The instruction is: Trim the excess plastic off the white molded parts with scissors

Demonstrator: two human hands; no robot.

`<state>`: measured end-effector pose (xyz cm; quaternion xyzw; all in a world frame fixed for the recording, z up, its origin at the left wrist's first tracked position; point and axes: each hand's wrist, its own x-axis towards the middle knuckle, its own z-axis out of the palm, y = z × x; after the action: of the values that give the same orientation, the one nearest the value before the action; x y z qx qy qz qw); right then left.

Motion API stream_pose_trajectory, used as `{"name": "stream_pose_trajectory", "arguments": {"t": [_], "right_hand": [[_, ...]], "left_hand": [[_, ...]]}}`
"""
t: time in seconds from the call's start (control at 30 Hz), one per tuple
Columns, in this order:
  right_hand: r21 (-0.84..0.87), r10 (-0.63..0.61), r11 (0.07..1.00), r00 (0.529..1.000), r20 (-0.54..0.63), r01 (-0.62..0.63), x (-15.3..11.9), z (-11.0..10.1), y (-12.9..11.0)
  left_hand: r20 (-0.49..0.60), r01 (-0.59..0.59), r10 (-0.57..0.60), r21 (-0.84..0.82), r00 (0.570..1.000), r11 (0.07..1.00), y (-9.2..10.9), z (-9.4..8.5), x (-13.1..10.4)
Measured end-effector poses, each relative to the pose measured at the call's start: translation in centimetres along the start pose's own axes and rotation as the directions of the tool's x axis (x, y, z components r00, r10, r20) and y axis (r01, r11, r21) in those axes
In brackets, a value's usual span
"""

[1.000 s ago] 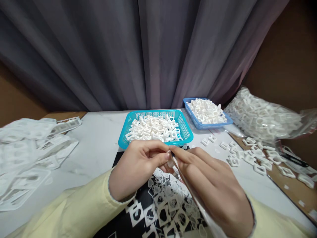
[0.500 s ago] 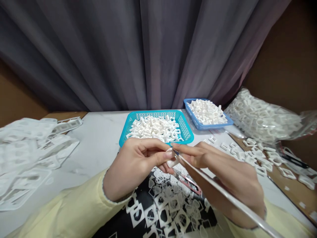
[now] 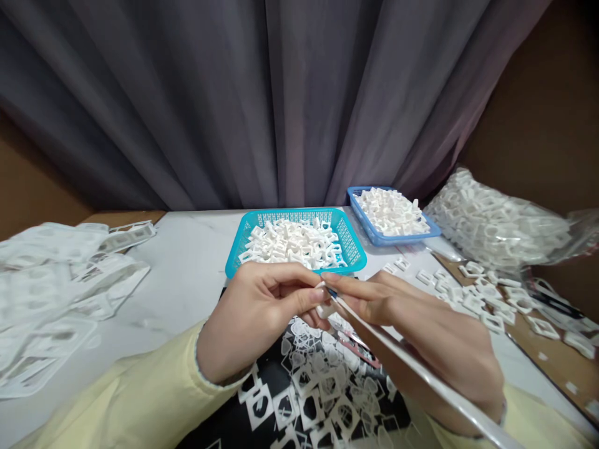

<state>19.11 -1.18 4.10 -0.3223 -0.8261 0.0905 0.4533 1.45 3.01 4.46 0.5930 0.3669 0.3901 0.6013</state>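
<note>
In the head view, the person's left hand (image 3: pixel 248 321) pinches a small white piece (image 3: pixel 324 310) between thumb and fingers, above the middle of the tabletop (image 3: pixel 175 280). The right hand (image 3: pixel 416 324) grasps a long, thin white tool (image 3: pixel 412 360), its blue tip meeting the left fingertips; whether it touches the piece is hard to tell, as the fingers cover much of it.

Below the hands, toward the tabletop's near edge, a black mat (image 3: pixel 227 411) bears flat white offcuts (image 3: pixel 309 405) and a pink-edged tool (image 3: pixel 362 354). Near the far edge stands a turquoise basket (image 3: pixel 347 243) heaped with white parts; a blue basket (image 3: pixel 402 237), also filled, sits toward the far right corner, beside a bulging clear bag (image 3: pixel 505 221). White frames (image 3: pixel 51 274) pile along the left edge, and loose white parts (image 3: pixel 472 302) scatter by the right edge.
</note>
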Motion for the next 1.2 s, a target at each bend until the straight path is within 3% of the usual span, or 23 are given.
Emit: {"name": "stream_pose_trajectory", "arguments": {"t": [0.33, 0.53, 0.73, 0.9, 1.07, 1.2], "right_hand": [[-0.15, -0.113, 0.983, 0.993, -0.035, 0.106, -0.4, 0.8, 0.4], [-0.32, -0.086, 0.941, 0.993, 0.079, 0.107, -0.1, 1.1, 0.3], [-0.355, -0.097, 0.931, 0.995, -0.004, 0.089, -0.5, 1.9, 0.4], [-0.231, -0.056, 0.972, 0.995, -0.077, 0.037, -0.8, 2.6, 0.8], [-0.046, -0.025, 0.999, 0.958, -0.287, 0.013, -0.8, 2.8, 1.0], [0.052, 0.051, 0.998, 0.953, -0.297, -0.037, -0.7, 2.4, 0.9]], "left_hand": [[0.013, -0.01, 0.01, 0.011, 1.0, 1.0, -0.1, 0.1, 0.3], [-0.026, 0.012, -0.011, 0.013, 1.0, 1.0, -0.4, 0.1, 0.2], [-0.071, 0.03, -0.029, 0.006, 0.997, 1.0, -0.3, 0.3, 0.1], [-0.077, -0.007, 0.008, 0.006, 0.997, 1.0, -0.2, 0.4, 0.1], [-0.074, -0.031, 0.033, 0.024, 0.997, 0.999, 0.1, 0.3, 0.1], [-0.061, -0.057, 0.057, 0.004, 0.997, 0.998, 0.4, 0.4, -0.1]]}}
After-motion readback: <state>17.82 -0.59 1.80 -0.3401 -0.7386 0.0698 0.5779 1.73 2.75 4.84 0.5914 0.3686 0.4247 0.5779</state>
